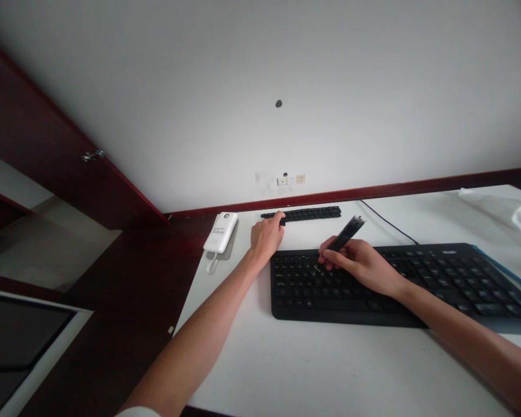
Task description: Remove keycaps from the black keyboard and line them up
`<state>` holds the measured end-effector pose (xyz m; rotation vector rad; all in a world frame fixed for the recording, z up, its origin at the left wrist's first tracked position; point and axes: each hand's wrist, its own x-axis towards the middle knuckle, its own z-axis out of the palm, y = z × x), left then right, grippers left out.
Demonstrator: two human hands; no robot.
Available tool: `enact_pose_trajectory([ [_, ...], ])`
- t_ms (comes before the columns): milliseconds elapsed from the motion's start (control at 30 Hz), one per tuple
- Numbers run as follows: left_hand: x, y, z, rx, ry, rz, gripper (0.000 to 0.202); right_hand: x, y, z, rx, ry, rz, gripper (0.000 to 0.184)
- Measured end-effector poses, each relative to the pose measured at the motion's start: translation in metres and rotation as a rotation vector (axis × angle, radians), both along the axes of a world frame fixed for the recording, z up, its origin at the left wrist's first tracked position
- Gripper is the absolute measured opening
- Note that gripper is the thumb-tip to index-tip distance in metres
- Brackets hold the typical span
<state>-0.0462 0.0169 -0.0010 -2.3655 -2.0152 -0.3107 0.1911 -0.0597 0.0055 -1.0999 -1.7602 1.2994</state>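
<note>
A black keyboard (330,321) lies across the white table. My right hand (360,263) is over its left half, closed around a dark stick-shaped tool, which looks like a keycap puller (346,233). The tool leans up to the right, and thin metal shows at its lower end against the keys. Behind the keyboard, several black keycaps (312,214) stand in close rows. My left hand (267,236) reaches to the left end of these rows, its fingers pinched on a small black keycap (282,222), partly hidden by them.
On the table's (252,359) left edge lies a white power bank (221,231) with a short strap. A black cable (391,221) runs from the keyboard to the back. White plastic wrapping (499,202) lies at the right. Wall sockets (292,180) and a dark red door (47,121) are beyond.
</note>
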Motion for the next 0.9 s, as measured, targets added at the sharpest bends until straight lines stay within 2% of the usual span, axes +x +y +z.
enact_pose_trajectory([
  [167, -0.0005, 0.0004, 0.0011, -0.027, -0.034, -0.072, 0.038, 0.0007, -0.0004, -0.0011, 0.009, 0.002, 0.004, 0.037],
  [900, -0.0007, 0.0027, -0.0024, -0.026, -0.046, -0.054, 0.026, 0.0019, 0.0007, -0.0032, 0.024, -0.003, 0.003, 0.034],
])
